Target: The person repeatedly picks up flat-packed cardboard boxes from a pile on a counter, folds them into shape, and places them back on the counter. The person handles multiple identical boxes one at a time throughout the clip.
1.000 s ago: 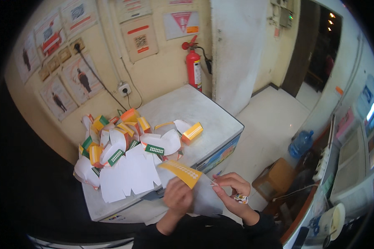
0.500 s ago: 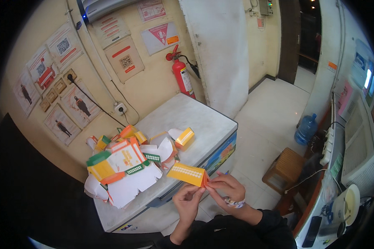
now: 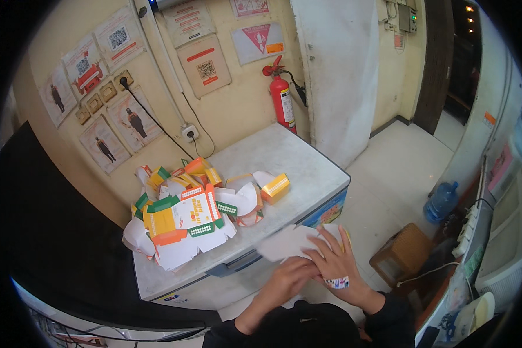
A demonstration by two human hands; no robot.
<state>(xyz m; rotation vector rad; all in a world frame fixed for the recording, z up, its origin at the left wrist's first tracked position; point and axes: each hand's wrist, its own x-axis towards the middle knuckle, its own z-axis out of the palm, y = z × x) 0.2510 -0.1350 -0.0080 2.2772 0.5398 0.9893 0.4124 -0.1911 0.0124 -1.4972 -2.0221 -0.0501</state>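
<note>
A thin cardboard food box (image 3: 287, 242) is up in front of me near the freezer's front edge, its white side showing and a bit of yellow at the right end. My left hand (image 3: 287, 281) is closed on its lower edge, fingers curled. Across the box's right part lies my right hand (image 3: 337, 261), fingers stretched over the white card and gripping it; its thumb is hidden. On the chest freezer, to the left, is a heap of loose yellow, orange, green and white food boxes (image 3: 191, 211). One small yellow folded box (image 3: 275, 188) stands at the heap's right side.
The chest freezer (image 3: 316, 156) has a grey top and a dark front handle (image 3: 235, 264). A red fire extinguisher (image 3: 282, 98) hangs behind it. At right are a brown stool (image 3: 401, 252), a blue water jug (image 3: 442, 202) and a cluttered counter with a power strip (image 3: 465, 235).
The box in my hands has turned from its yellow printed face to its white side. My right hand has spread over it. The view has shifted, so the freezer and wall sit differently.
</note>
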